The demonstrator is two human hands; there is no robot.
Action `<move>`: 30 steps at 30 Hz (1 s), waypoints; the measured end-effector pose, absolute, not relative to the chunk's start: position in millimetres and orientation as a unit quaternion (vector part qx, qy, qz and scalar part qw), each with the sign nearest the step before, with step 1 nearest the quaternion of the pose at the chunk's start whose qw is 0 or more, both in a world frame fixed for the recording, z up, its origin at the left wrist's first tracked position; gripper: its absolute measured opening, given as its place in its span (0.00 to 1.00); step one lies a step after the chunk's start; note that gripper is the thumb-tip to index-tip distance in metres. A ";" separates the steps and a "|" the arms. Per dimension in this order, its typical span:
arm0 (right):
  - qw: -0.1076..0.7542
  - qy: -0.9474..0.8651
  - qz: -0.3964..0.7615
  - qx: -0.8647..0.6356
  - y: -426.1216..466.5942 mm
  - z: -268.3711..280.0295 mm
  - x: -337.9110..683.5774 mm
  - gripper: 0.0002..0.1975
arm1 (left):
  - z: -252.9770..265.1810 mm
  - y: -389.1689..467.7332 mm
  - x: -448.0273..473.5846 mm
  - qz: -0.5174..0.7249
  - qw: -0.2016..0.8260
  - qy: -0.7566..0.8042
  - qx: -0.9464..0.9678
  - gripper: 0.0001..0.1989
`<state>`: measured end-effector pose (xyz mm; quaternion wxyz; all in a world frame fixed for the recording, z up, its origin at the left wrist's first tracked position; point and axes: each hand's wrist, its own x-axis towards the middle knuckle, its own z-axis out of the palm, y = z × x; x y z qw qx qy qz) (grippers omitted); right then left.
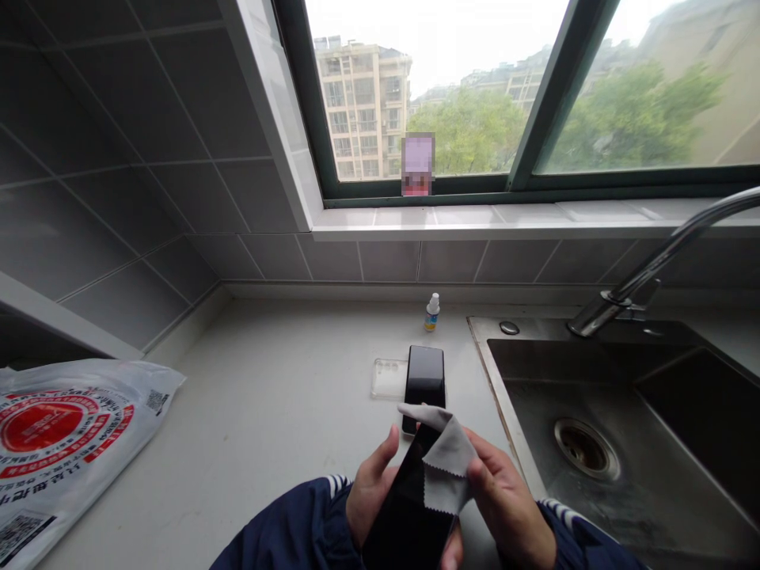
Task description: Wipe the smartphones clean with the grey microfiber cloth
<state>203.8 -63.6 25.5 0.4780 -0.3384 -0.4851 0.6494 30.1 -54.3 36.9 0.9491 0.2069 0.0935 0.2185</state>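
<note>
My left hand [371,488] is closed around a black smartphone [409,518], its thumb along the left edge and fingertips showing at the right edge. In my right hand [504,492] a grey cleaning cloth [450,467] with zigzag edges is pinched; it drapes over the phone's upper right part. Just beyond, a second dark smartphone [426,376] lies on the counter, its lower end partly hidden by the cloth. A clear phone case [388,378] lies to its left, partly covered by it. Farther back stands a small white-capped spray bottle [431,313] with a blue and yellow label.
A steel sink [570,443] with a chrome faucet [617,297] is set into the counter [267,412] at right. A white plastic bag [77,443] with red print lies at left. Tiled wall and a window are at the back.
</note>
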 end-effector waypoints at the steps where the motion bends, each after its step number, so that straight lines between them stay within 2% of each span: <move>1: 0.479 -0.490 0.642 -0.345 -62.9 27.1 204.4 0.27 | 36.6 -54.3 29.8 0.217 0.950 0.094 0.206 0.57; 8: 0.500 -0.470 0.569 -0.453 -58.6 32.3 211.0 0.12 | 35.1 -54.2 31.3 0.234 0.948 0.094 0.194 0.54; 18: 0.525 -0.395 0.579 -0.482 -60.1 34.5 202.9 0.17 | 35.5 -50.4 26.6 0.175 0.961 0.128 0.173 0.58; 24: 0.588 -0.282 0.610 -0.449 -54.2 39.1 201.9 0.17 | 36.4 -44.0 22.7 0.307 0.916 0.199 0.164 0.46; 30: 0.596 -0.276 0.615 -0.436 -52.8 36.9 198.8 0.15 | 31.6 -44.7 27.9 0.364 0.886 0.240 0.160 0.46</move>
